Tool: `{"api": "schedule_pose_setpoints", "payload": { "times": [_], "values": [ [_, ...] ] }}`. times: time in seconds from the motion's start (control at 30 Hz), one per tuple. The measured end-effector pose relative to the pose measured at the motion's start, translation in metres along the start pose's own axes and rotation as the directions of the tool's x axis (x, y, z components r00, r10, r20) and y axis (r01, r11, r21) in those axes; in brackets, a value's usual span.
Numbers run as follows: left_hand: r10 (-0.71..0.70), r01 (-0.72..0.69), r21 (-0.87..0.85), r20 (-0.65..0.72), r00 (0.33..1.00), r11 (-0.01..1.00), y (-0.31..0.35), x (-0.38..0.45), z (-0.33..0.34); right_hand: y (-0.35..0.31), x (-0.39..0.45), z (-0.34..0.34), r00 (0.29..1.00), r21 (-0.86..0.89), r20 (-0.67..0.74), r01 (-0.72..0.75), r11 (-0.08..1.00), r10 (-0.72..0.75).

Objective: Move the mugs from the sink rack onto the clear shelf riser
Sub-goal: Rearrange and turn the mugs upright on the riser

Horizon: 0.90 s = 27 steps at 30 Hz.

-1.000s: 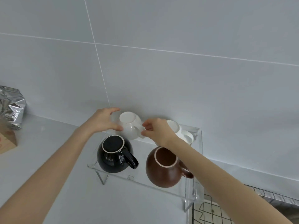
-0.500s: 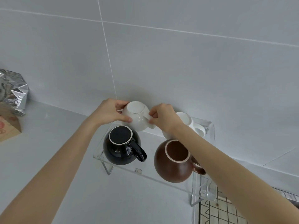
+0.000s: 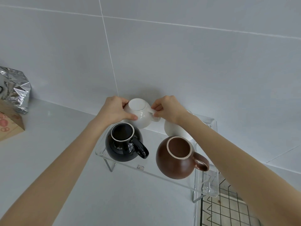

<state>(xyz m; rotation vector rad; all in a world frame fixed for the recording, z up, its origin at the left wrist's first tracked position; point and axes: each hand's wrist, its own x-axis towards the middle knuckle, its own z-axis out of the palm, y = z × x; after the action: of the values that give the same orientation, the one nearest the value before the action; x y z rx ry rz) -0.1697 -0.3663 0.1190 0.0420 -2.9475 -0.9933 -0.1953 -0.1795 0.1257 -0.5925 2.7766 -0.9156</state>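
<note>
Black mug [image 3: 124, 144] (brown mug [image 3: 177, 158] alongside)

A crumpled silver foil bag [image 3: 15, 89] stands at the left edge of the frame, on the pale grey countertop [image 3: 48, 144] that fills the lower left. Just below the bag and touching it, a brown cardboard box [image 3: 9, 126] with red round marks is cut off by the left edge. The upper half of the frame is a wall of large light grey tiles [image 3: 179, 62], with thin white grout lines crossing it.
</note>
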Motion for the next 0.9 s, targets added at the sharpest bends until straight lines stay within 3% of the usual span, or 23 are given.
{"api": "schedule_pose_setpoints", "payload": {
  "times": [0.17, 0.33, 0.47, 0.6, 0.73, 0.9],
  "values": [
    [-0.005, 0.005, -0.030, 0.000, 1.000, 1.000, 0.003, -0.003, -0.001, 0.004, 0.000, 0.002, 1.000, 0.002, -0.011, 0.006, 1.000, -0.006],
    [-0.023, 0.034, -0.166, 0.064, 0.998, 0.986, -0.002, -0.005, -0.005, -0.002, -0.010, 0.008, 0.999, -0.117, -0.040, -0.010, 0.993, 0.005],
    [-0.007, 0.032, -0.252, 0.103, 0.995, 0.967, -0.005, -0.026, -0.022, -0.021, -0.052, 0.012, 0.986, -0.025, -0.144, 0.082, 0.996, -0.085],
    [0.017, 0.071, -0.296, 0.284, 0.959, 0.952, -0.007, -0.056, -0.032, -0.049, -0.093, 0.029, 0.972, 0.073, -0.177, 0.171, 0.983, -0.156],
    [0.075, 0.080, -0.385, 0.372, 0.925, 0.920, -0.022, -0.070, -0.029, -0.062, -0.113, 0.057, 0.981, 0.014, -0.147, 0.128, 0.992, -0.125],
    [0.106, 0.076, -0.451, 0.365, 0.925, 0.889, -0.035, -0.079, -0.029, -0.059, -0.106, 0.066, 0.986, -0.124, -0.154, 0.039, 0.991, -0.058]
  ]
}}
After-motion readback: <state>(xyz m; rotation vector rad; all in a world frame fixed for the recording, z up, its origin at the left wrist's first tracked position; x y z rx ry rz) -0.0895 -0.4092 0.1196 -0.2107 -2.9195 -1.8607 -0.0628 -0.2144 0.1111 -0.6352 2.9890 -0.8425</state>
